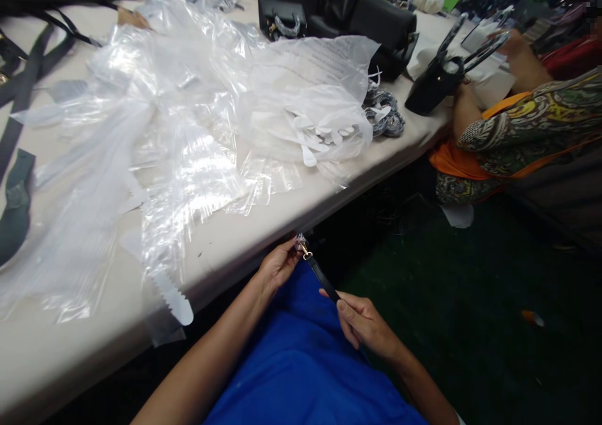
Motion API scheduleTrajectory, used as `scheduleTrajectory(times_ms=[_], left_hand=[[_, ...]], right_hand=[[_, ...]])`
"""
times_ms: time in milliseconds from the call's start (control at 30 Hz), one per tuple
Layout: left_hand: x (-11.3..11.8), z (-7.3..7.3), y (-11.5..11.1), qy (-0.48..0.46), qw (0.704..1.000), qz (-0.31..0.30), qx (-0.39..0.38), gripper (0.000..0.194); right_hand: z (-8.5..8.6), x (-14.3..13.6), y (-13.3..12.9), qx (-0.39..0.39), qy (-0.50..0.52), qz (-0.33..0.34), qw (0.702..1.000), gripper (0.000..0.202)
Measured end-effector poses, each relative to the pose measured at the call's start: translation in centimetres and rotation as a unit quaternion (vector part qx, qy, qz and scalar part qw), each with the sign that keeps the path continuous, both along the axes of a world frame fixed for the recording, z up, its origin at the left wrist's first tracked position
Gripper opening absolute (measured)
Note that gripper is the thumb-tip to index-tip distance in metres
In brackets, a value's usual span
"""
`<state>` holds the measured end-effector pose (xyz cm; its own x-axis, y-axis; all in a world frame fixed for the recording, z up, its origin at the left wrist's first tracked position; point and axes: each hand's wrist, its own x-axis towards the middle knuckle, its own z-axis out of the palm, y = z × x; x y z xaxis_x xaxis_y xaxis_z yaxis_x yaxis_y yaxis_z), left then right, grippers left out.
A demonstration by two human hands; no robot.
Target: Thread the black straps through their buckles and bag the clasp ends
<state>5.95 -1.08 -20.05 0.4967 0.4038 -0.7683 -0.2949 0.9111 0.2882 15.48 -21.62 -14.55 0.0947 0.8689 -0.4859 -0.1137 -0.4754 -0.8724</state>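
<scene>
A short black strap (322, 279) with a gold-coloured snap hook (306, 250) stretches between my two hands, above my blue-covered lap and just off the table's edge. My right hand (360, 318) grips the strap's lower end between thumb and fingers. At the hook end, my left hand (281, 262) pinches a small bit of clear, shiny wrapping (300, 239) around the metal. Its exact shape is too small to make out. Nearest on the table lie clear plastic bags (183, 168) in a spread pile, with a white serrated plastic strip (173, 299) hanging towards the edge.
On the pale table (226, 249) a plastic bag holds several white strips (324, 135) beside wrapped dark handles (388, 115). Black handbags (380, 27) stand behind. At right, a co-worker in a patterned sleeve (540, 124) handles a black handbag (433, 86). Dark straps (31, 80) lie left.
</scene>
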Motion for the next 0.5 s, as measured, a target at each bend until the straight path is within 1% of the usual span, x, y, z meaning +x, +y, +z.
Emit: scheduleTrajectory(times_ms=[167,200,333,500], left_hand=[[-0.3,0.3,-0.6,-0.006,0.998,0.014,0.067,0.006],[-0.4,0.4,-0.7,-0.008,0.997,0.013,0.079,0.006],[-0.6,0.9,-1.1,-0.016,0.992,0.005,0.121,0.019],[-0.5,0.9,-1.2,-0.04,0.981,-0.013,0.19,0.039]], right_hand=[[-0.5,0.0,0.1,-0.006,-0.009,-0.015,1.0,0.058],[-0.5,0.0,0.1,-0.007,-0.009,-0.017,1.0,0.058],[-0.4,-0.1,0.3,-0.007,-0.002,-0.023,1.0,0.057],[-0.7,-0.3,0.7,-0.006,-0.004,-0.032,0.999,0.06]])
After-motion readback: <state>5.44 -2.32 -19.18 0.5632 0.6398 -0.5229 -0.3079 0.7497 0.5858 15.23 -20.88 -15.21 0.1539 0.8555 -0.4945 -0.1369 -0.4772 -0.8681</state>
